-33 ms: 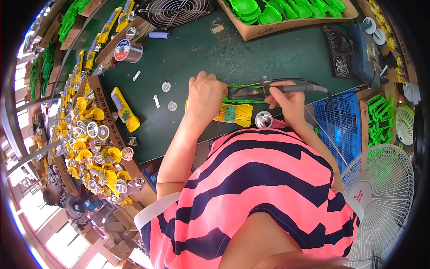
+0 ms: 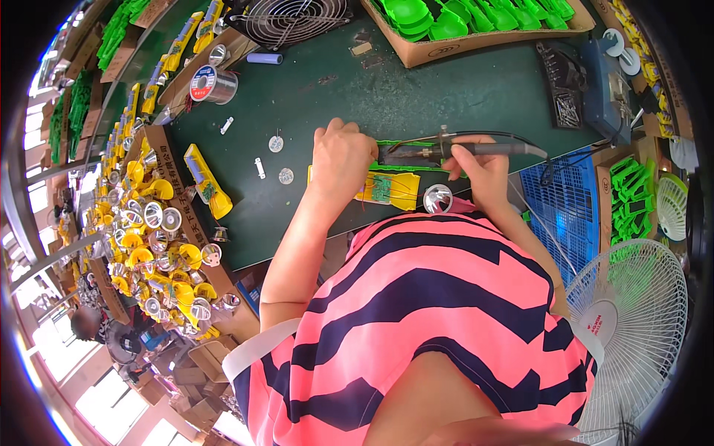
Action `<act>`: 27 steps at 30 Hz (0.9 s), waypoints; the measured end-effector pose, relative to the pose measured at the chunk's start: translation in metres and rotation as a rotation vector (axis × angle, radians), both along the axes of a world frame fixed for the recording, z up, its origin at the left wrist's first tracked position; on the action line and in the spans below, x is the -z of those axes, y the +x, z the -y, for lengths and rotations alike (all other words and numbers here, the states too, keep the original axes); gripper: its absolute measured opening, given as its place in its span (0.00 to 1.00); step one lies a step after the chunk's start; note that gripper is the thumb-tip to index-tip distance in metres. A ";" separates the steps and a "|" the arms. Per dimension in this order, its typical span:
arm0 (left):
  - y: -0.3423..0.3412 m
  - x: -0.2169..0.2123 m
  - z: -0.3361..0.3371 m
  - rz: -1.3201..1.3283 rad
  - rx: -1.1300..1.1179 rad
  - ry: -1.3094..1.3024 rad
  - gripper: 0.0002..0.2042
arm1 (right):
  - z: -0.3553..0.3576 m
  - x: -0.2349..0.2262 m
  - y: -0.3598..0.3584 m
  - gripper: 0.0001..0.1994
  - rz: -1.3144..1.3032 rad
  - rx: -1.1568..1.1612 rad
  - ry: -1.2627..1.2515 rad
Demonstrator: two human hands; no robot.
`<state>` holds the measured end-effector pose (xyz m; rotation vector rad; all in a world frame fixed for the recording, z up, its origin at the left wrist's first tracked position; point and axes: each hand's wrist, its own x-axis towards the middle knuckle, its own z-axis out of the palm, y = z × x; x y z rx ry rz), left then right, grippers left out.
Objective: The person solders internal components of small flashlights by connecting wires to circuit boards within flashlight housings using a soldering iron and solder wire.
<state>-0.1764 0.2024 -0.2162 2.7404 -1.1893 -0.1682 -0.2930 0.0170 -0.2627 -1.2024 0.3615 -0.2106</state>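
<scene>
My left hand [image 2: 342, 157] is closed, knuckles up, over the left end of a long green plastic housing [image 2: 405, 143]; its fingertips are hidden. My right hand [image 2: 482, 169] grips a soldering iron [image 2: 487, 149] by its dark handle, and the iron points left along the inside of the housing. Just nearer to me lies a yellow plastic housing with a green circuit board [image 2: 381, 188] and thin wires. A silver reflector cup [image 2: 438, 198] sits at its right end, below my right hand.
At left stand a solder wire spool [image 2: 213, 85], a yellow assembly [image 2: 207, 181] and a box edge [image 2: 178, 189] before piled yellow lamp parts. Small round discs [image 2: 276, 143] lie mid-table. A carton of green parts [image 2: 439, 52], a black fan [image 2: 294, 18] and a blue device [image 2: 606, 89] line the back.
My right hand and the soldering iron have shifted slightly to the right. My left hand stays where it was.
</scene>
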 end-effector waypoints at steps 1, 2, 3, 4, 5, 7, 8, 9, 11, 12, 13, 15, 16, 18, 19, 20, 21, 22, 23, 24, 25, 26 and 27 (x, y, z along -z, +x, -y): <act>0.000 0.001 -0.001 0.007 0.002 -0.036 0.04 | 0.001 0.000 -0.003 0.07 0.058 0.048 0.025; 0.000 0.001 -0.001 0.008 0.003 -0.037 0.04 | 0.000 -0.002 -0.005 0.07 0.059 0.049 0.024; 0.001 0.002 -0.001 0.008 0.002 -0.041 0.04 | 0.000 -0.004 -0.006 0.08 0.148 0.094 -0.035; 0.001 0.002 0.000 0.009 0.001 -0.045 0.04 | -0.001 -0.006 -0.008 0.08 0.236 0.138 -0.094; 0.001 0.002 0.000 0.009 0.003 -0.046 0.04 | 0.001 -0.006 -0.012 0.08 0.237 0.140 -0.095; 0.001 0.001 -0.001 0.000 -0.002 -0.032 0.04 | 0.009 -0.004 -0.022 0.11 0.288 0.116 -0.476; 0.001 0.001 0.000 0.001 -0.003 -0.033 0.04 | 0.012 -0.005 -0.025 0.11 0.289 0.116 -0.477; 0.001 0.002 0.000 0.010 -0.003 -0.033 0.03 | 0.015 -0.008 -0.027 0.13 0.227 0.090 -0.631; 0.002 0.001 0.001 0.018 -0.004 -0.033 0.03 | 0.021 -0.012 -0.026 0.15 0.163 0.064 -0.785; 0.002 0.000 0.002 0.016 -0.004 -0.031 0.02 | 0.026 -0.013 -0.023 0.18 0.215 0.022 -0.930; 0.001 -0.001 0.003 0.014 -0.006 -0.030 0.02 | 0.030 -0.013 -0.021 0.21 0.268 -0.022 -1.074; 0.000 -0.001 0.003 0.025 -0.010 -0.026 0.02 | 0.031 -0.011 -0.020 0.23 0.238 -0.043 -1.059; -0.001 -0.002 0.003 0.034 -0.018 -0.022 0.01 | 0.031 -0.010 -0.020 0.25 0.211 -0.067 -1.042; -0.003 -0.004 0.003 0.043 -0.026 -0.014 0.01 | 0.031 -0.010 -0.020 0.26 0.197 -0.096 -1.058; -0.003 -0.005 0.004 0.051 -0.037 -0.006 0.01 | 0.031 -0.010 -0.021 0.26 0.183 -0.128 -1.074; -0.003 -0.005 0.004 0.051 -0.034 -0.005 0.01 | 0.031 -0.009 -0.021 0.26 0.182 -0.125 -1.073; -0.003 -0.006 0.003 0.035 -0.044 -0.002 0.02 | 0.032 -0.008 -0.022 0.26 0.171 -0.160 -1.103; -0.003 -0.007 0.002 0.018 -0.055 0.000 0.02 | 0.033 -0.008 -0.022 0.26 0.159 -0.195 -1.132; -0.003 -0.008 0.002 0.019 -0.055 0.002 0.02 | 0.032 -0.008 -0.022 0.26 0.160 -0.194 -1.130; -0.002 -0.010 0.001 0.011 -0.048 -0.008 0.03 | 0.032 -0.009 -0.022 0.26 0.160 -0.174 -1.100; -0.002 -0.011 0.001 0.003 -0.041 -0.017 0.04 | 0.031 -0.010 -0.022 0.26 0.161 -0.154 -1.070; 0.000 -0.014 -0.001 0.004 -0.039 -0.016 0.04 | 0.031 -0.009 -0.022 0.26 0.160 -0.151 -1.069; 0.002 -0.018 -0.002 -0.049 -0.048 -0.178 0.03 | 0.032 -0.006 -0.022 0.27 0.170 -0.140 -1.059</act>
